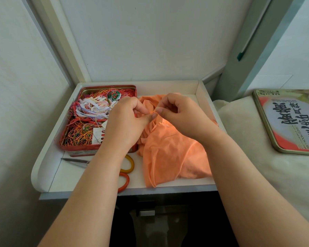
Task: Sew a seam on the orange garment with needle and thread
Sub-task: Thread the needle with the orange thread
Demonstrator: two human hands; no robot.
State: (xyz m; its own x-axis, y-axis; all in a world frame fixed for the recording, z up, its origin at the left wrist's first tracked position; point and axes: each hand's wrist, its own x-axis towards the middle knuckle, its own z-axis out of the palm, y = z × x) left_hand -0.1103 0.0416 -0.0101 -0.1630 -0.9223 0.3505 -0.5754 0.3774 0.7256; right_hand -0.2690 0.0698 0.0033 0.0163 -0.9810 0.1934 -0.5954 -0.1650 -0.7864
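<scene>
Head view looks down on a small white table (50,175) where the orange garment (169,154) lies crumpled at the right, just beside a red tin of tangled threads (89,122). Both hands are raised over the upper part of the garment and meet fingertip to fingertip. The left hand (127,120) has thumb and forefinger pressed together in a pinch, and the right hand (178,116) pinches too, its fingers curled in. Between them a speck of orange thread (152,112) shows; the needle is too small to make out.

This looks like threading or knotting, before any stitch goes into the cloth. To do it well, keep both pinches close to the thread end so it stays stiff, brace the hands against each other for steadiness, and hold the work up where light falls on it. Scissors (125,172) with orange handles lie near the front edge, partly under the left forearm, handy for trimming a frayed end.
</scene>
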